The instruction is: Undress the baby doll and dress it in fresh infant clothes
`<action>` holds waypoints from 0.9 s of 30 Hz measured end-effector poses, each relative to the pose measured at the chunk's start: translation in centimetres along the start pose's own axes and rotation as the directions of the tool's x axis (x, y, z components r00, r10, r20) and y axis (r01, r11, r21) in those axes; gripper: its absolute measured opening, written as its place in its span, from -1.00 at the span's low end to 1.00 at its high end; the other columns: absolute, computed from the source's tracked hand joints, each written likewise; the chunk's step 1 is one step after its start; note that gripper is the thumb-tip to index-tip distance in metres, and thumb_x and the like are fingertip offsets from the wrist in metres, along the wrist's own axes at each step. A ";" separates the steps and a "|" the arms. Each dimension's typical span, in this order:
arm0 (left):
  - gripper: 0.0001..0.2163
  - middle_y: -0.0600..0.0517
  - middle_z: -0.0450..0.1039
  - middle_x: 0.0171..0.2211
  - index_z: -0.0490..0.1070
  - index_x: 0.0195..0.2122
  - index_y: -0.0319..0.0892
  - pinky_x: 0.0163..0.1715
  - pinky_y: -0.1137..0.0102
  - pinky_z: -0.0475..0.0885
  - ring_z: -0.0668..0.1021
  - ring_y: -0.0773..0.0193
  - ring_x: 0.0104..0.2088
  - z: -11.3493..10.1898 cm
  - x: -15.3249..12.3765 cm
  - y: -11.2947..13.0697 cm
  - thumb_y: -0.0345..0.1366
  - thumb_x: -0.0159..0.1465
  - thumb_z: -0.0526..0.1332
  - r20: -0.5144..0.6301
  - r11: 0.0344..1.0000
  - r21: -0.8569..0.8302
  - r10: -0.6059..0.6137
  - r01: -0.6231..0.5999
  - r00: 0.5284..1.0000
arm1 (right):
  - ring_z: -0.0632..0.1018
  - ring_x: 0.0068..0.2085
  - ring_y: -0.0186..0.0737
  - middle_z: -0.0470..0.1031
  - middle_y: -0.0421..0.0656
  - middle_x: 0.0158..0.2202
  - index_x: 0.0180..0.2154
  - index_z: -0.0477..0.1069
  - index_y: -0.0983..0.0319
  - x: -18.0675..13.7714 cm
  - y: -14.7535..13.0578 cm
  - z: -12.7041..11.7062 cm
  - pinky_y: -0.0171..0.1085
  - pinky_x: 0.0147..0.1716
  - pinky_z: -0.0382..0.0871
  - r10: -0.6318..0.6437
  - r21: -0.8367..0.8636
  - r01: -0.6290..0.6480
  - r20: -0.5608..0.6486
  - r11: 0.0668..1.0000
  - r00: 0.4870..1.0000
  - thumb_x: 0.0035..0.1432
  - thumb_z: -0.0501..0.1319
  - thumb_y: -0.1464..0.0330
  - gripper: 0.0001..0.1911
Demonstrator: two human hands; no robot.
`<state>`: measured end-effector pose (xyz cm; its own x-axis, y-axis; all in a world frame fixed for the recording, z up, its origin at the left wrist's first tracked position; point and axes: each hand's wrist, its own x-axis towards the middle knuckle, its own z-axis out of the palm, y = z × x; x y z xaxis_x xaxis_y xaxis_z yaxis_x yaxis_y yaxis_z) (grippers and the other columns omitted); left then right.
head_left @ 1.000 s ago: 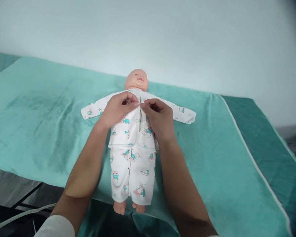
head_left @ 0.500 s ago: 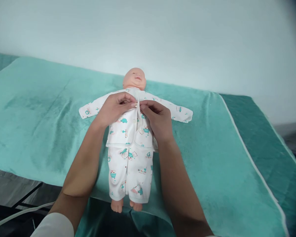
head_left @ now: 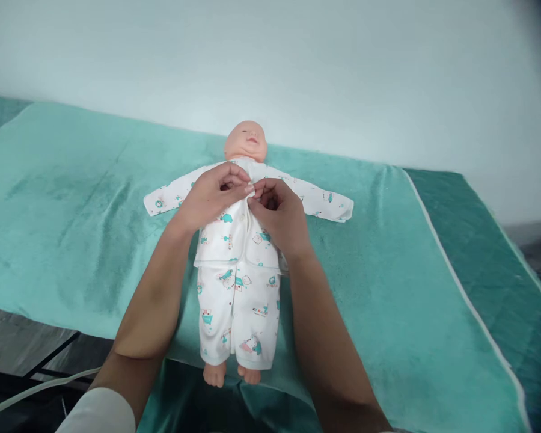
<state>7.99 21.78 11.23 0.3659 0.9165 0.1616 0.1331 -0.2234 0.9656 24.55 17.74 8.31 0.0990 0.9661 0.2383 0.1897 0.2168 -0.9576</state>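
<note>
The right hand (head_left: 283, 216) has been brought inward, close beside the left hand (head_left: 216, 192), so the front edges of the shirt (head_left: 216, 240) seem to be held closer together. Both hands are pinched on them at the chest, forearms slanted in from below. The shirt is worn by the doll (head_left: 246, 141), laid face-up on the cloth (head_left: 72, 180).
</note>
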 end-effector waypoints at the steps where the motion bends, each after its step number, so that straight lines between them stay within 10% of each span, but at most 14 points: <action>1: -0.81 0.09 0.49 -0.41 0.50 -0.22 -0.14 -0.39 0.45 0.34 0.48 0.37 -0.37 0.0 0.0 0.0 -0.21 0.19 0.39 -0.004 1.000 0.007 0.002 -0.002 1.000 | 0.33 -0.40 -0.41 0.41 -0.28 -0.32 -0.21 0.44 0.16 0.0 0.0 0.0 -0.32 -0.36 0.28 -0.024 -0.014 0.024 0.000 1.000 1.000 0.11 0.29 0.45 -0.83; 27: -0.82 0.15 0.31 -0.47 0.43 -0.27 -0.13 -0.61 0.51 0.15 0.29 0.45 -0.53 0.1 -0.3 0.7 -0.45 0.09 0.24 0.007 0.995 0.020 -0.094 0.093 0.996 | 0.33 -0.34 -0.37 0.36 -0.29 -0.29 -0.07 0.34 0.12 -0.2 0.2 0.1 -0.30 -0.28 0.27 -0.067 -0.081 0.073 0.067 0.994 0.995 0.11 0.25 0.48 -0.66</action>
<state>8.10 21.31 11.84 0.3585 0.9310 0.0691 0.1852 -0.1435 0.9722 24.44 17.64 8.08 0.0201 0.9566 0.2906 0.2752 0.2742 -0.9215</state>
